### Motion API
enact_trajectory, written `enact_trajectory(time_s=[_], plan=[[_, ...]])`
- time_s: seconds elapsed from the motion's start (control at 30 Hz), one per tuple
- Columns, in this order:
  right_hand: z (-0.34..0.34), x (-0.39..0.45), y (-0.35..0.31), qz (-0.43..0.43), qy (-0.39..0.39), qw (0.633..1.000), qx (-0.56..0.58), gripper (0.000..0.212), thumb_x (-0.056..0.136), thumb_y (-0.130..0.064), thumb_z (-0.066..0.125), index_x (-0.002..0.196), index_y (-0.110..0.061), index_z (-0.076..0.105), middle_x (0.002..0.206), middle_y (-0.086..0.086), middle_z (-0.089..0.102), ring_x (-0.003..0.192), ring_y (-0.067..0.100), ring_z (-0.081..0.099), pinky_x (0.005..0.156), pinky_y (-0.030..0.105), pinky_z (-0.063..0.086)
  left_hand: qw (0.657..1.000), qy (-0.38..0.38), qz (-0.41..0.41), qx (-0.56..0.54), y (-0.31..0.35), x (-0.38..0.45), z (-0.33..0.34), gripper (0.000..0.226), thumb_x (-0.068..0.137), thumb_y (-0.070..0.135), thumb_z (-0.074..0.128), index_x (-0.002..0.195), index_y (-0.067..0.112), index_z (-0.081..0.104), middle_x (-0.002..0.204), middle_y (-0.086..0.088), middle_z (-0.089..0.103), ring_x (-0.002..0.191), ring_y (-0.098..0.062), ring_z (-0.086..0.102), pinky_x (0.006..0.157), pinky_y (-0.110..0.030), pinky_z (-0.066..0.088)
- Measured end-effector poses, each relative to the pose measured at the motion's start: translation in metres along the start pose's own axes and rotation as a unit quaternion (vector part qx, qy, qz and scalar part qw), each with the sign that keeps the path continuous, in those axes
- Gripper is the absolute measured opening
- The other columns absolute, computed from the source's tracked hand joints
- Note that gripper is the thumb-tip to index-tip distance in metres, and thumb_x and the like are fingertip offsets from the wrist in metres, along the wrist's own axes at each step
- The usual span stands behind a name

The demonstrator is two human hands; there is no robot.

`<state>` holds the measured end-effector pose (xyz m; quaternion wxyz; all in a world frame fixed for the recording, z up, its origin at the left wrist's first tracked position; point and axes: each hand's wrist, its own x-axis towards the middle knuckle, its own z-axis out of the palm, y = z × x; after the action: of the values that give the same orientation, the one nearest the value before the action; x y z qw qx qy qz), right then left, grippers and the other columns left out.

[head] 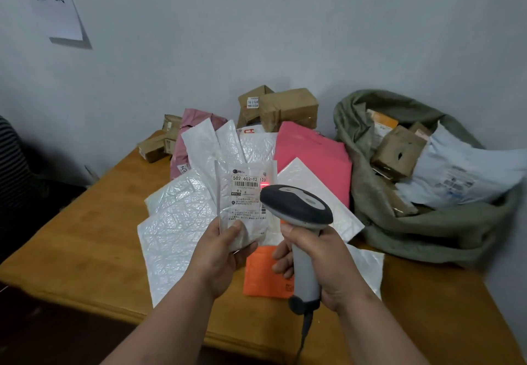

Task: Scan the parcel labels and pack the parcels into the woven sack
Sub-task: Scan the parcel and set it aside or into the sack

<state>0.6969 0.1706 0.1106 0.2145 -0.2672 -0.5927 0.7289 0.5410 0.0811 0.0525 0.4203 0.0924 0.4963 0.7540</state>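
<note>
A wooden table (pixel 85 230) stands in the corner of pale walls, with a paper sign (pixel 54 2) on the left wall, and its left part and front edge are bare while mailers and brown boxes (pixel 288 107) crowd the middle and back. The left hand (pixel 219 253) is closed on the lower edge of a small white parcel (pixel 248 199), held upright above the pile, and the right hand (pixel 322 262) is wrapped around the handle of a scanner (pixel 296 207) whose red light falls beside the barcode label (pixel 247 196). The woven sack (pixel 427 239) lies open on the right end of the table against the wall, with parcels already inside.
</note>
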Motion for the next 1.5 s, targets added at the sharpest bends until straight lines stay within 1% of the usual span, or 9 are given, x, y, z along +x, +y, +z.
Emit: enact_trajectory(time_s=[0.47, 0.67, 0.83, 0.97, 1.1, 1.23, 1.33, 1.4, 1.5], plan=[[-0.036, -0.004, -0.002, 0.000, 0.030, 0.999, 0.019, 0.017, 0.077, -0.032, 0.072, 0.083, -0.016, 0.076, 0.073, 0.021, 0.071, 0.057, 0.030, 0.069, 0.050, 0.032, 0.053, 0.999, -0.026, -0.018, -0.006, -0.021, 0.008, 0.034, 0.033, 0.099, 0.009, 0.053, 0.132, 0.007, 0.056, 0.120, -0.016, 0.070, 0.098, -0.029, 0.072, 0.072, -0.035, 0.061], [-0.049, 0.023, -0.007, -0.002, 0.099, 0.995, -0.003, 0.015, 0.081, -0.032, 0.075, 0.080, -0.016, 0.076, 0.074, 0.018, 0.073, 0.060, 0.029, 0.069, 0.052, 0.032, 0.052, 0.998, -0.049, -0.038, 0.021, -0.018, 0.047, 0.050, 0.029, 0.100, 0.011, 0.053, 0.129, 0.011, 0.058, 0.119, -0.014, 0.071, 0.107, -0.032, 0.069, 0.083, -0.041, 0.058], [-0.068, 0.048, -0.010, 0.004, 0.183, 0.983, -0.001, 0.016, 0.090, -0.022, 0.071, 0.092, -0.006, 0.071, 0.074, 0.017, 0.072, 0.058, 0.025, 0.068, 0.052, 0.030, 0.051, 0.996, -0.063, -0.038, 0.049, -0.014, 0.089, 0.077, 0.026, 0.098, 0.015, 0.058, 0.124, 0.013, 0.061, 0.117, -0.010, 0.072, 0.108, -0.030, 0.069, 0.081, -0.040, 0.059], [-0.090, 0.058, -0.011, 0.011, 0.234, 0.972, 0.011, 0.016, 0.090, -0.023, 0.072, 0.093, -0.008, 0.071, 0.074, 0.016, 0.073, 0.059, 0.023, 0.068, 0.052, 0.026, 0.052, 0.989, -0.112, -0.028, 0.095, -0.013, 0.119, 0.109, 0.039, 0.089, -0.004, 0.063, 0.124, 0.011, 0.059, 0.116, -0.012, 0.072, 0.105, -0.029, 0.071, 0.085, -0.039, 0.059], [-0.120, 0.072, -0.015, 0.014, 0.268, 0.963, 0.015, 0.016, 0.089, -0.026, 0.073, 0.094, -0.011, 0.072, 0.076, 0.014, 0.074, 0.062, 0.022, 0.070, 0.055, 0.029, 0.052, 0.986, -0.099, -0.024, 0.131, -0.018, 0.152, 0.154, 0.057, 0.080, -0.017, 0.063, 0.128, 0.011, 0.051, 0.124, -0.012, 0.066, 0.109, -0.032, 0.067, 0.090, -0.044, 0.059], [-0.161, 0.099, -0.023, 0.019, 0.289, 0.957, 0.016, 0.019, 0.088, -0.029, 0.073, 0.091, -0.010, 0.072, 0.074, 0.012, 0.074, 0.064, 0.023, 0.071, 0.059, 0.034, 0.051, 0.981, -0.058, 0.019, 0.182, -0.025, 0.189, 0.210, 0.050, 0.081, -0.012, 0.065, 0.115, 0.022, 0.048, 0.117, -0.003, 0.061, 0.106, -0.027, 0.065, 0.080, -0.037, 0.062], [-0.197, 0.117, -0.035, 0.018, 0.277, 0.960, 0.041, 0.017, 0.088, -0.026, 0.073, 0.089, -0.009, 0.072, 0.074, 0.016, 0.074, 0.060, 0.024, 0.069, 0.055, 0.033, 0.051, 0.966, -0.049, 0.073, 0.242, -0.027, 0.220, 0.257, 0.051, 0.080, -0.006, 0.068, 0.112, 0.027, 0.046, 0.111, 0.003, 0.062, 0.103, -0.022, 0.065, 0.080, -0.039, 0.062], [-0.221, 0.129, -0.042, 0.026, 0.274, 0.960, 0.053, 0.015, 0.088, -0.023, 0.074, 0.092, -0.009, 0.072, 0.074, 0.017, 0.074, 0.059, 0.025, 0.069, 0.051, 0.031, 0.051, 0.947, -0.042, 0.126, 0.292, -0.025, 0.243, 0.290, 0.047, 0.081, -0.004, 0.066, 0.111, 0.025, 0.047, 0.111, 0.000, 0.063, 0.097, -0.018, 0.066, 0.070, -0.030, 0.062], [-0.254, 0.145, -0.048, 0.033, 0.266, 0.961, 0.071, 0.017, 0.089, -0.021, 0.073, 0.099, -0.008, 0.070, 0.072, 0.016, 0.073, 0.057, 0.023, 0.068, 0.047, 0.027, 0.050, 0.892, -0.020, 0.215, 0.397, -0.019, 0.276, 0.340, 0.032, 0.088, 0.004, 0.061, 0.108, 0.025, 0.048, 0.104, 0.004, 0.062, 0.088, -0.012, 0.062, 0.054, -0.011, 0.045]])
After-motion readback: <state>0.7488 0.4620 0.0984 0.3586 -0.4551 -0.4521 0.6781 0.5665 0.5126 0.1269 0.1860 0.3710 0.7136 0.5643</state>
